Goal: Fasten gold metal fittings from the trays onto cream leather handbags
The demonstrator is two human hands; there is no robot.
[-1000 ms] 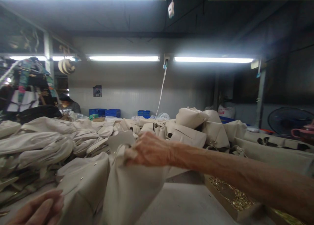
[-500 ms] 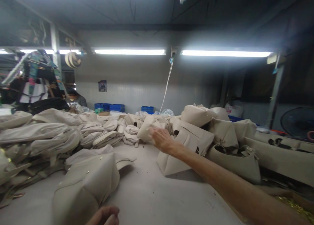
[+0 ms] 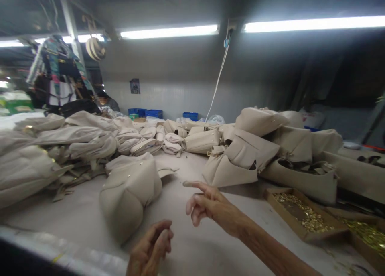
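Observation:
My right hand [image 3: 207, 205] hovers over the table's middle, index finger stretched out and the others loosely bent, with nothing in it. Low in the view, my left hand [image 3: 152, 246] is half curled, fingers and thumb apart, and no object shows in it. Just beyond the left hand a beige bag [image 3: 129, 191] lies on its side with its base toward me. Past the right hand rests another beige bag [image 3: 230, 169] at the edge of a heap. A boxy beige bag [image 3: 203, 141] lies farther back.
Soft beige pieces [image 3: 75, 137] are piled at left, and stacked beige bags [image 3: 300, 143] at right. A shallow cardboard box [image 3: 300, 216] of small gold metal parts stands near right, beside a second box [image 3: 365, 232]. Blue crates [image 3: 154, 114] and a person [image 3: 110, 101] are at the back.
My right hand has drawn back from the far bag toward me, and its fingers are spread more. My left hand shows more fully. The view has tilted down.

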